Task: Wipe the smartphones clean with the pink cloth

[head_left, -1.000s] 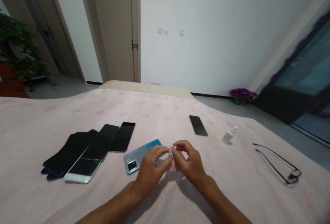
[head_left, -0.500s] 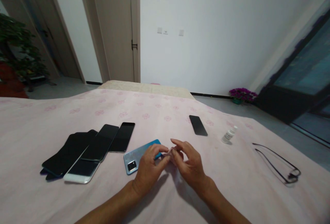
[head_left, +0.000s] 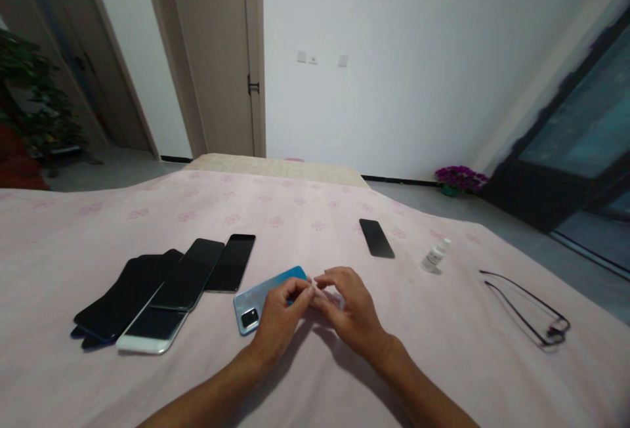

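My left hand (head_left: 283, 313) is closed, with thumb and forefinger pinched together. Its fingertips meet those of my right hand (head_left: 352, 310), which is also closed, thumb against bent fingers. Between them shows a bit of something thin and pale pink (head_left: 319, 291), like cloth; its colour blends with the bedsheet and the fingers mostly cover it. A blue smartphone (head_left: 258, 303) lies back side up beside and partly behind my left hand, its square camera block toward the near left corner.
Several phones (head_left: 189, 277) overlap on the left of the pink flowered bedsheet (head_left: 275, 382). Farther right lie a single black phone (head_left: 377, 239), a small white bottle (head_left: 436, 257) standing tilted in view, and black eyeglasses (head_left: 554, 333). Beyond the bed are a door and a wall.
Both hands have shifted slightly left, with fingertips closer together and less of the pale piece showing. The whole view has moved a little; the phones, bottle and eyeglasses stay in place.
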The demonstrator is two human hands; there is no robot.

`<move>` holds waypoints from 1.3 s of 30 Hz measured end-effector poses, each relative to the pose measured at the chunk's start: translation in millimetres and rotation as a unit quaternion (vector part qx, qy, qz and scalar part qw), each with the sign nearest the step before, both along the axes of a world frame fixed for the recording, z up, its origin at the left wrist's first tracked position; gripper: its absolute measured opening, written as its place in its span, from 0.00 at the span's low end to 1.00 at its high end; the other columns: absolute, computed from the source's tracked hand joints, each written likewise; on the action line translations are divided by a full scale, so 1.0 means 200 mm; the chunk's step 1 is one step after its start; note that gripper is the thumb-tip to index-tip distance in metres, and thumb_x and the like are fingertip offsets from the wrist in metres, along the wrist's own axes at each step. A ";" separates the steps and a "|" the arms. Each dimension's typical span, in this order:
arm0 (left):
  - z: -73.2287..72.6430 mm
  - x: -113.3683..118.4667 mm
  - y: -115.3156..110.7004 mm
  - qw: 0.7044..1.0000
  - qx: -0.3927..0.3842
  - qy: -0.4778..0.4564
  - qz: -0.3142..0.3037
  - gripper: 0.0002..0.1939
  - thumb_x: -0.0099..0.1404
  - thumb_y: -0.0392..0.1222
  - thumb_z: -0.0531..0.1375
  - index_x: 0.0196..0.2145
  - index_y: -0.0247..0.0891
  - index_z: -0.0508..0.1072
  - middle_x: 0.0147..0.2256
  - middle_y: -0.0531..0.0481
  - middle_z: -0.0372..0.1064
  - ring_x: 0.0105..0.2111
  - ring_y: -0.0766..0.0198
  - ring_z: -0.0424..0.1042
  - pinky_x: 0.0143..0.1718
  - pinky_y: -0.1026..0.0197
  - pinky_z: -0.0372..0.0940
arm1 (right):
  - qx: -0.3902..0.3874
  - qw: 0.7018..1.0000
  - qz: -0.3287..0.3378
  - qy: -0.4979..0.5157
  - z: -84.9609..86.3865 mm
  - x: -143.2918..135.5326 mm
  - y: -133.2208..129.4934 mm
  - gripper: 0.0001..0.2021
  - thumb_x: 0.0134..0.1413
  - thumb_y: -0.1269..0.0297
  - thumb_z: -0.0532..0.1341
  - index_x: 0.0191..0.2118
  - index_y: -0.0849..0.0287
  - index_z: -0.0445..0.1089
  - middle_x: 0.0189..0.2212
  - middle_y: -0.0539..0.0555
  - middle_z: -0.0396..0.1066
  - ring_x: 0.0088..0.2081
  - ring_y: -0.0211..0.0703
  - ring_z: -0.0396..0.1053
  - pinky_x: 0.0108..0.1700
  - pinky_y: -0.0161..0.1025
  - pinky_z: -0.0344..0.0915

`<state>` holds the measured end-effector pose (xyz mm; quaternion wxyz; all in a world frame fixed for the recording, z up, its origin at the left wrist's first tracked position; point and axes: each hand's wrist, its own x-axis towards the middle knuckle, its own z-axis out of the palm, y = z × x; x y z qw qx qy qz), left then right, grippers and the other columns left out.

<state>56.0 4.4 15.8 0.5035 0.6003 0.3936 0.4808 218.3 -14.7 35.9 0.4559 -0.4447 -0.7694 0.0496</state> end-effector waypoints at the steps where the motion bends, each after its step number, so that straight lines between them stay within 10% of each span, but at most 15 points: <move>1: 0.00 0.00 0.00 1.000 0.001 0.005 -0.002 0.12 0.66 0.46 0.57 0.29 0.38 0.73 0.29 0.51 0.73 0.33 0.61 0.71 0.38 0.59 0.63 | -0.019 1.000 -0.001 0.005 -0.01 0.00 0.00 0.03 0.58 0.65 0.63 0.38 0.54 0.71 0.33 0.52 0.72 0.38 0.45 0.68 0.42 0.43 0.64; 11: -0.03 -0.02 0.00 0.990 0.107 0.080 0.043 0.12 0.64 0.42 0.61 0.46 0.43 0.71 0.40 0.50 0.70 0.38 0.61 0.70 0.41 0.56 0.65 | -0.118 0.992 -0.013 0.046 -0.02 0.00 -0.01 0.09 0.59 0.66 0.60 0.27 0.57 0.65 0.25 0.49 0.66 0.28 0.38 0.64 0.30 0.34 0.59; 28: -0.03 -0.04 0.03 0.972 0.198 0.116 0.057 0.06 0.66 0.40 0.59 0.31 0.42 0.72 0.38 0.49 0.69 0.41 0.59 0.69 0.44 0.55 0.62 | -0.098 0.995 -0.004 0.030 -0.05 0.02 -0.01 0.08 0.58 0.64 0.62 0.43 0.57 0.72 0.28 0.50 0.68 0.29 0.38 0.64 0.32 0.35 0.62; 39: -0.03 -0.03 0.00 0.983 0.142 0.115 0.036 0.04 0.65 0.40 0.59 0.31 0.42 0.72 0.33 0.51 0.74 0.36 0.59 0.73 0.41 0.56 0.65 | -0.103 0.994 0.005 0.038 -0.02 0.01 -0.01 0.07 0.58 0.68 0.58 0.28 0.57 0.68 0.27 0.50 0.66 0.30 0.39 0.63 0.31 0.35 0.59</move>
